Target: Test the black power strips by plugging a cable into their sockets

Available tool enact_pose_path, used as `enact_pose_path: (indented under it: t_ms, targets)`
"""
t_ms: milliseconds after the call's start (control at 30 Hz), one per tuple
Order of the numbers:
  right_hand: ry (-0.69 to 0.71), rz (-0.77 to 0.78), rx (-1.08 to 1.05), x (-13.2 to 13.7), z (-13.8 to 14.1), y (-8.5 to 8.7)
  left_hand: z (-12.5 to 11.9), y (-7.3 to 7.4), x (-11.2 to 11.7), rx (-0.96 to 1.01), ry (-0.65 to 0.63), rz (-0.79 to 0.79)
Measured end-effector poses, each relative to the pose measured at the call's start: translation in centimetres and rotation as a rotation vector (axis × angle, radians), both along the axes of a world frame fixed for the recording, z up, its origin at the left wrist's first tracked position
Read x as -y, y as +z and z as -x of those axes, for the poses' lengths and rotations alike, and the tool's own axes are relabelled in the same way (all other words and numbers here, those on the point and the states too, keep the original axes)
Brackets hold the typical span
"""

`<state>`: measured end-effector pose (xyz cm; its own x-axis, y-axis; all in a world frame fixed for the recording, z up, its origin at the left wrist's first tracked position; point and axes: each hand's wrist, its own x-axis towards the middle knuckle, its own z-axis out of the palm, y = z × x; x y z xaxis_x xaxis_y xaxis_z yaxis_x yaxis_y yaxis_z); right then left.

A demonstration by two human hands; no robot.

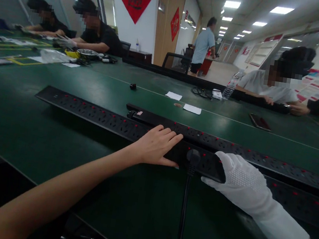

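A long black power strip (108,120) with red-marked sockets lies slantwise before me. My bare left hand (157,146) is closed around its middle, fingers over the far edge and thumb at the near edge. In a white dotted glove, my right hand (242,179) grips the strip's right end; its fingertips are partly hidden. Between my hands, a black plug (193,156) sits in the strip, and its cord (183,215) runs down toward me. Just behind lies a second black power strip (233,147). Another strip (294,197) is partly covered by my right forearm and glove.
On the green table (62,149) are white paper slips (192,109), a small black piece (133,86), a phone (259,121), and a water bottle (232,84). Several people sit around the far side; one person (204,44) stands behind. A long black bar (178,75) lies along the far side.
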<state>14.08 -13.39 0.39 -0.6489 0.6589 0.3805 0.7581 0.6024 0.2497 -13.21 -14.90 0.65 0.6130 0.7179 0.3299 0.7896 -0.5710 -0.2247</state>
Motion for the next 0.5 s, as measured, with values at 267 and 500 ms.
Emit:
enact_pose_path:
  t_ms: [267, 500]
  targets:
    - [-0.033, -0.074, 0.007, 1.3, -4.7, -0.9, -1.7, -0.4, 1.1, 0.066, -0.048, 0.001]
    - [-0.038, -0.061, -0.039, 2.7, -3.1, 0.3, -1.8, -1.0, 1.1, 0.017, -0.052, -0.076]
